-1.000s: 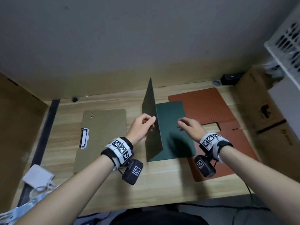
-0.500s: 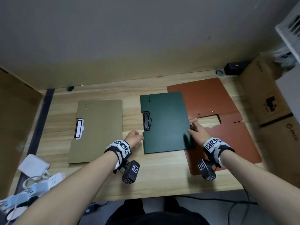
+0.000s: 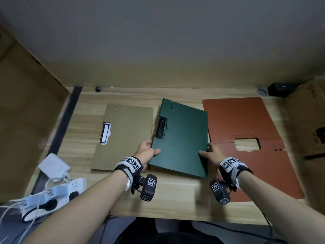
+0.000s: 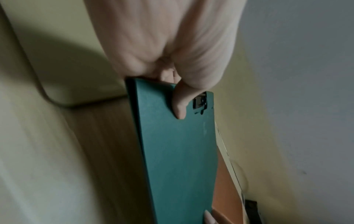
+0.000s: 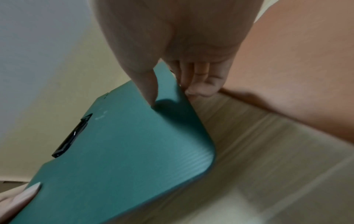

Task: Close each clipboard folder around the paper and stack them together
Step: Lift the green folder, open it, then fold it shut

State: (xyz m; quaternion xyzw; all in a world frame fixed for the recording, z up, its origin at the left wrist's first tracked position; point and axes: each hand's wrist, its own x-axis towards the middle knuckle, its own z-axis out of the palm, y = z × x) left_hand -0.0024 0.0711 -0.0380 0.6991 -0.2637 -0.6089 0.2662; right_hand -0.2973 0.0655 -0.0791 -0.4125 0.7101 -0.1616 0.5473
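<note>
The closed dark green clipboard folder [image 3: 182, 136] is lifted off the wooden table [image 3: 175, 196], tilted with its near edge raised. My left hand [image 3: 147, 152] grips its left edge, thumb on top [image 4: 179, 104], fingers beneath. My right hand [image 3: 210, 153] pinches its right edge, thumb on the cover [image 5: 147, 86], fingers under it. A closed olive folder [image 3: 124, 138] with a white clip lies flat to the left. An open rust-orange folder [image 3: 246, 143] lies spread to the right. No paper is plainly visible.
A white power strip [image 3: 52, 196] and adapter [image 3: 54, 167] with cables sit at the near left table corner. Cardboard boxes [image 3: 309, 120] stand at the right edge. A black device [image 3: 279, 88] sits at the back right by the wall.
The green cover swung down shut over its board. Both hands then took hold of the folder's side edges and lifted it off the table, shifting it slightly left.
</note>
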